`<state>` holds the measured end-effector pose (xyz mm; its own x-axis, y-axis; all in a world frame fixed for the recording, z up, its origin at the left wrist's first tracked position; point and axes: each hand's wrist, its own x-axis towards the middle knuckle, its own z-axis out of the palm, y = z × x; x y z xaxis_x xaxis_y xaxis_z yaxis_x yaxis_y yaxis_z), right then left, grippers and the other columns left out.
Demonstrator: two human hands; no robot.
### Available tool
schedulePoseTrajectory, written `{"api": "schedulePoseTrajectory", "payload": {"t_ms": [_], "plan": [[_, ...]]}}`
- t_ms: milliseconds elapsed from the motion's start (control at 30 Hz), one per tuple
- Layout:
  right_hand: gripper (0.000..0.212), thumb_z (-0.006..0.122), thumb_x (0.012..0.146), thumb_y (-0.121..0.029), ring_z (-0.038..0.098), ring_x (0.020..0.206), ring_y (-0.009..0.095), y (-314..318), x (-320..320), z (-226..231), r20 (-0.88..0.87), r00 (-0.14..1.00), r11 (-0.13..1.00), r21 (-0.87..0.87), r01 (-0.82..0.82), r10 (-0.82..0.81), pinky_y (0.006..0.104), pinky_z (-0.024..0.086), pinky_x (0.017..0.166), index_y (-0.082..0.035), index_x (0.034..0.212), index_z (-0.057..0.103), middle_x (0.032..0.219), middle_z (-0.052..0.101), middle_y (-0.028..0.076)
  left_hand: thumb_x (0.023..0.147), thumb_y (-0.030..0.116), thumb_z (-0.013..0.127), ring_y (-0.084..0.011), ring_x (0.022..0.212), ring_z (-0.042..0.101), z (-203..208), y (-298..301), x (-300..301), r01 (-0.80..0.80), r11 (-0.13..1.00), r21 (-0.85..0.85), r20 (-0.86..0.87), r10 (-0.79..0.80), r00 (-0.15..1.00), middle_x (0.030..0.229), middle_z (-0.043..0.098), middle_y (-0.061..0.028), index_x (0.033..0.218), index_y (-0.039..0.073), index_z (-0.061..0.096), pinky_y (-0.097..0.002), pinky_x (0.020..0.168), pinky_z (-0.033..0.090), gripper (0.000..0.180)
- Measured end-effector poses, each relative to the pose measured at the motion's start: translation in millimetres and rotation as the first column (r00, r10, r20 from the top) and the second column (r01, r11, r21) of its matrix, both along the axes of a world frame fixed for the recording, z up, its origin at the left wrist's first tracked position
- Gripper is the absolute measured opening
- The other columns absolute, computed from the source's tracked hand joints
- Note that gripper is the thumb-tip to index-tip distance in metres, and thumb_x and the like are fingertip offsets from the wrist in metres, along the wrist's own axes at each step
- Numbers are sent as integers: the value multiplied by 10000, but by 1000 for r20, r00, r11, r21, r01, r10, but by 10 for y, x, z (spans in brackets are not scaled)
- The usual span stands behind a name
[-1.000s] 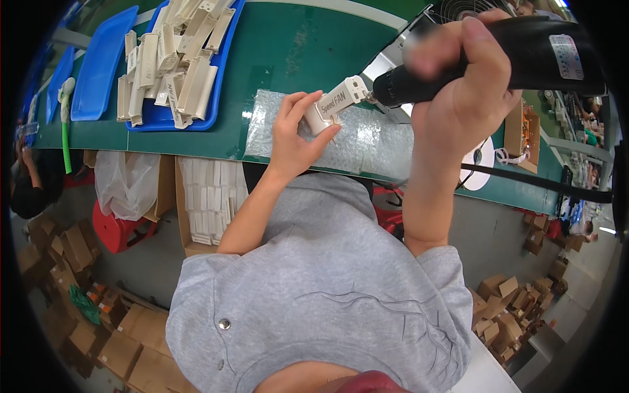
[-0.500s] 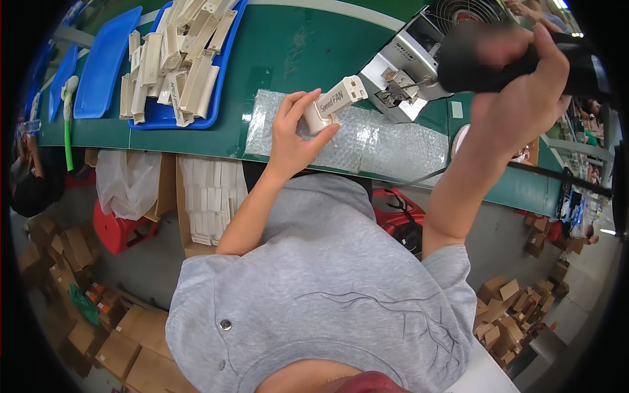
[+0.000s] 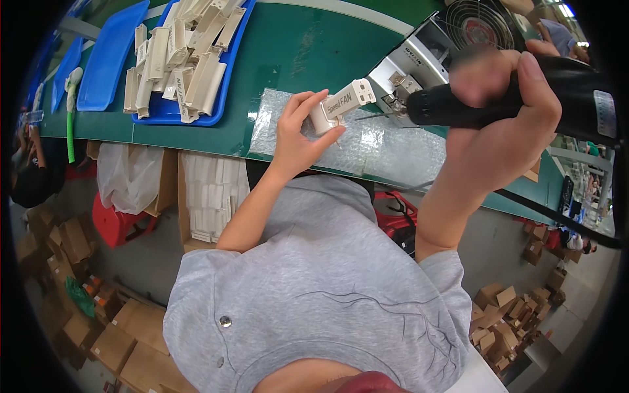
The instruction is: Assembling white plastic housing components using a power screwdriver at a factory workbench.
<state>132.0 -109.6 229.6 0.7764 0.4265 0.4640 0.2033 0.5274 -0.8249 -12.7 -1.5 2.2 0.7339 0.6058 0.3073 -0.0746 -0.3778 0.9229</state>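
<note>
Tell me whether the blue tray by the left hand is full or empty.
Full: the blue tray is heaped with cream plastic parts, stacked above its rim.

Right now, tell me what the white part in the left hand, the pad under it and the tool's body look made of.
White part: looks like moulded plastic, matte cream, with crisp edges. Pad: seems bubble wrap, a clear, glinting, dimpled sheet. Tool in the right hand: black casing, likely plastic with a slight sheen; its thin tip looks metal.

The small cream plastic housing (image 3: 341,105) looks smooth and matt, the black plastic power screwdriver (image 3: 524,98) faintly glossy. Beneath them lies clear, shiny bubble wrap (image 3: 386,147); at ten o'clock, a glossy blue plastic tray (image 3: 177,112).
</note>
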Motion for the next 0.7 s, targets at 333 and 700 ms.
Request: {"api": "schedulePoseTrajectory", "payload": {"t_ms": [333, 700], "plan": [[301, 609, 923, -108, 496, 483, 127, 482, -486, 182, -152, 955, 957, -182, 227, -255, 281, 468, 498, -9, 1178, 482, 659, 514, 43, 786, 11, 847, -209, 1186, 616, -15, 7, 0, 30, 995, -96, 11, -29, 1000, 1297, 526, -109, 1374, -37, 583, -330, 1005, 542, 646], [277, 622, 906, -41, 509, 476, 125, 475, -436, 215, -197, 945, 952, -214, 218, -261, 280, 466, 497, -12, 1158, 511, 645, 528, 43, 767, 86, 876, -217, 1105, 650, -53, 5, 38, 1, 989, -147, 99, 14, 995, 1252, 575, -129, 1346, -7, 621, -326, 901, 568, 639]]}}
